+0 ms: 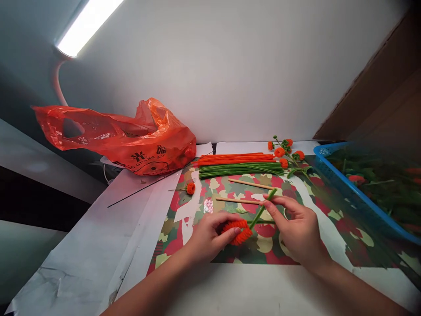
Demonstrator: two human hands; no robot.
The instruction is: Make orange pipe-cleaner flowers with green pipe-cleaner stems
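My left hand (215,232) pinches a coiled orange pipe-cleaner flower head (242,232) between thumb and fingers. From its right side a green pipe cleaner (258,215) slants up and away, and my right hand (294,226) pinches that one near its upper end. Another thin green stem runs level to the right, just below the right fingers. Beyond my hands, two thin wooden sticks (251,183) lie on the patterned mat (210,186). Further back rest a bundle of orange pipe cleaners (235,159) and a bundle of green pipe cleaners (240,169).
At left a red plastic bag (148,145) stands beside a long dark wire (141,189). A small orange flower (190,188) lies on the mat. Finished orange flowers on a stem (286,153) are at back right, next to a blue basket (365,199) of greenery. A lamp (88,28) shines above.
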